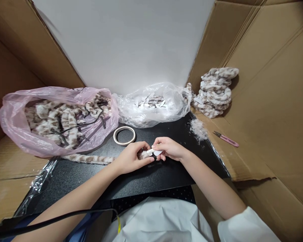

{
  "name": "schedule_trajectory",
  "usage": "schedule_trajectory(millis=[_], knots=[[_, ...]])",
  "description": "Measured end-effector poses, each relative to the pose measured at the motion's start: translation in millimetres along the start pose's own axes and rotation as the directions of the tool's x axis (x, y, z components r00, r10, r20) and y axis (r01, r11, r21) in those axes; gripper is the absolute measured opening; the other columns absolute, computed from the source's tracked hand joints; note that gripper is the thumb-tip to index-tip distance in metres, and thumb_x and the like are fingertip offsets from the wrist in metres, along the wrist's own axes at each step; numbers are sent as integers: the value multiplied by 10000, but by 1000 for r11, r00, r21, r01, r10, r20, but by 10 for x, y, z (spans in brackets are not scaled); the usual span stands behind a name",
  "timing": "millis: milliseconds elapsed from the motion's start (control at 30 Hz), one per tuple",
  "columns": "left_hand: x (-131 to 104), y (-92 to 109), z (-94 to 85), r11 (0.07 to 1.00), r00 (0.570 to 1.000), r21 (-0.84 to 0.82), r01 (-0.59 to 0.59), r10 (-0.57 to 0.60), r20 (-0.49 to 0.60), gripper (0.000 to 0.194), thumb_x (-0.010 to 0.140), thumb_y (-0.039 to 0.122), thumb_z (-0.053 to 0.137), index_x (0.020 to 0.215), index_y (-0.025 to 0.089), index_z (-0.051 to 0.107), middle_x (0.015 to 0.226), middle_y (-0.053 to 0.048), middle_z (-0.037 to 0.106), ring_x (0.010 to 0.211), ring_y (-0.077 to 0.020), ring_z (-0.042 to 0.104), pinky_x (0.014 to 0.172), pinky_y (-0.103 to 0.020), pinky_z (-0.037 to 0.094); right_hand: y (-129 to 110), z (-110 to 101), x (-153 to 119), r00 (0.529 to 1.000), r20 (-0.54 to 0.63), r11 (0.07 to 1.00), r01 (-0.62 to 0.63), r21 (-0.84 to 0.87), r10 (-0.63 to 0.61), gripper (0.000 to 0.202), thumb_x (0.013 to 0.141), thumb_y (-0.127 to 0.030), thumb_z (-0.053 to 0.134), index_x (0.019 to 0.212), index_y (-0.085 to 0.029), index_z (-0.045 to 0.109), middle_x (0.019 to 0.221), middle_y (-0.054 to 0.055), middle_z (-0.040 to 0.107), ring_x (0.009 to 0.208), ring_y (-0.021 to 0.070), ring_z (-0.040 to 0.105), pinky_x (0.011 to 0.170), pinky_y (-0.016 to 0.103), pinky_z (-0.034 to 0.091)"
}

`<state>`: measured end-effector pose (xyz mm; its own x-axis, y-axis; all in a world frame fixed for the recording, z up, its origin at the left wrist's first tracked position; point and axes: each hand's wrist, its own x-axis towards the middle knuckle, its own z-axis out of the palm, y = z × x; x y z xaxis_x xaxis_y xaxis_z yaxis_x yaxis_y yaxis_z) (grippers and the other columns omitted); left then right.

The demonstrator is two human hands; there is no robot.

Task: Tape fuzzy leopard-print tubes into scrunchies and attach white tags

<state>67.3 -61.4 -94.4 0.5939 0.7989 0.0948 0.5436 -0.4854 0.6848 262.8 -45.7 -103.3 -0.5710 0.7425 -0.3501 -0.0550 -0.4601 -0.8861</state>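
Observation:
A long furry strip [88,159], white with brown spots, lies across the black table, and its right end is in my left hand [132,158], whose thumb and fingers close round it. My right hand [170,149] meets it at that end, pinching a small white tag [158,153] between thumb and fingers. The tag is beside the white tip of the strip; whether they are joined is too small to tell. Just behind my left hand a roll of tape [124,135] lies flat.
A pink bag [12,117] of furry strips and dark cords stands left. Behind is a clear bag [128,112] of small white pieces. Bundled furry strips [214,94], fluff [198,130] and pink snips [227,139] are right. Cardboard walls [275,84] flank the black table [91,181].

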Motion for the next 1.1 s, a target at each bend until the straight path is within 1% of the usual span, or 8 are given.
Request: schedule_trajectory(millis=[267, 467, 533, 633, 733, 867, 1000, 1100], knots=[[-23, -22, 75, 983, 959, 86, -160, 175, -221, 140, 874, 248, 556, 888, 168, 670, 660, 7, 605, 532, -89, 496, 523, -194, 364, -2, 13, -9, 1000, -22, 1000, 9, 5, -9, 316, 707, -365, 728, 706, -171, 477, 465, 8, 640, 310, 65, 496, 309, 128, 321], [-47, -47, 116, 974, 947, 145, -175, 207, -244, 151, 862, 226, 566, 784, 156, 675, 633, -13, 615, 548, -102, 519, 515, -206, 359, 37, 19, 18, 1000, -14, 1000, -3, -11, 3, 334, 672, -380, 748, 707, -171, 489, 475, -3, 630, 351, 79, 528, 330, 139, 343], [-43, -59, 95, 982, 951, 102, -162, 183, -249, 166, 867, 248, 572, 784, 158, 683, 622, -11, 620, 547, -103, 521, 520, -207, 367, 36, 24, 6, 998, -11, 998, 54, -40, -55, 348, 675, -403, 748, 716, -175, 488, 511, -9, 635, 386, 88, 550, 352, 154, 374], [-21, -57, 14, 996, 962, -65, -66, 47, -270, 212, 790, 335, 686, 911, 162, 690, 736, -25, 682, 605, -120, 574, 560, -210, 423, 21, 32, -43, 959, -26, 944, 271, -187, -281, 299, 754, -395, 699, 751, -181, 491, 610, -8, 661, 463, 90, 581, 450, 192, 455], [1, -43, -81, 961, 985, -275, 6, -52, -161, 393, 721, 381, 736, 1033, 154, 664, 909, -62, 707, 761, -178, 642, 666, -254, 498, -1, 28, -107, 877, -13, 803, 433, -408, -480, 178, 828, -318, 643, 808, -186, 525, 752, 10, 682, 597, 105, 626, 596, 240, 510], [15, -74, -121, 825, 988, -544, 151, -138, 65, 312, 800, 386, 652, 997, 145, 643, 796, -43, 682, 689, -163, 639, 648, -274, 516, -35, 1, -160, 808, 60, 636, 505, -584, -586, 63, 840, -246, 629, 827, -198, 589, 914, 33, 685, 859, 160, 649, 791, 301, 502], [30, -139, -71, 594, 962, -757, 273, -150, 229, 348, 820, 483, 608, 923, 151, 604, 759, -53, 681, 586, -134, 620, 536, -233, 481, -68, -33, -175, 776, 138, 552, 550, -626, -616, 58, 850, -175, 590, 805, -202, 615, 875, 26, 675, 853, 163, 634, 805, 298, 482], [40, -143, -15, 446, 945, -833, 327, -173, 279, 343, 834, 496, 595, 900, 161, 576, 789, -66, 689, 590, -130, 632, 520, -215, 467, -87, -48, -167, 773, 195, 484, 550, -680, -603, 118, 845, -116, 558, 795, -202, 622, 854, 23, 671, 827, 161, 625, 798, 296, 473]])
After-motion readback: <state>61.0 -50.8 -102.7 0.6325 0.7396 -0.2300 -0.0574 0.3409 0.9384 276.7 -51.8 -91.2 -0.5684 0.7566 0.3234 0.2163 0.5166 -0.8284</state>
